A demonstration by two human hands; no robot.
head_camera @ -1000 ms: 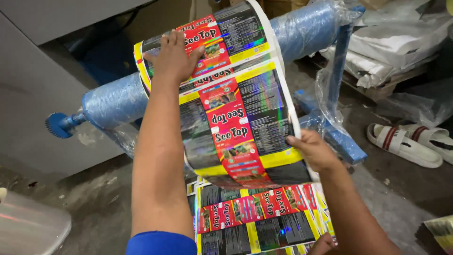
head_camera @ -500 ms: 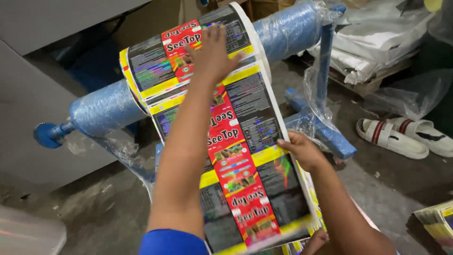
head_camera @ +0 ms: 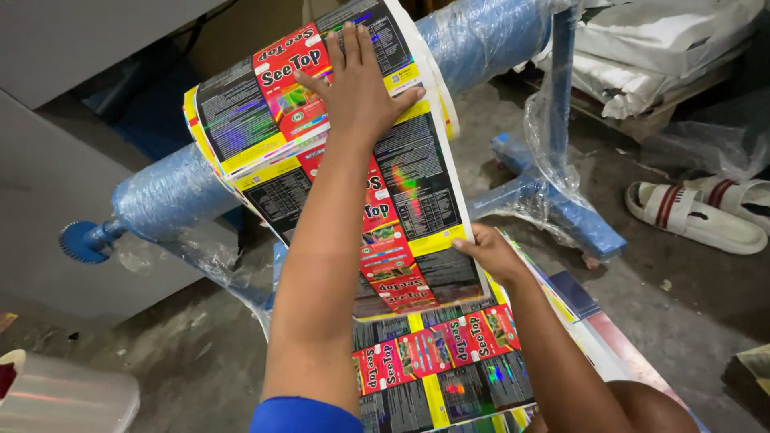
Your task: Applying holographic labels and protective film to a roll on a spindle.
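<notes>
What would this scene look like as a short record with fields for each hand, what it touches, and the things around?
left hand: left hand pressed flat, fingers spread, on the glossy printed red, yellow and black packaging film
right hand: right hand pinching the film's lower right edge
film: draped over the blue plastic-wrapped horizontal roller, hanging down onto more printed sheets
stand: blue metal frame on grey concrete floor
nearby: white strapped sandals at right

Printed film [head_camera: 265, 136]: red, yellow, black panels; roller [head_camera: 168, 192] seemingly blue-wrapped.
</notes>
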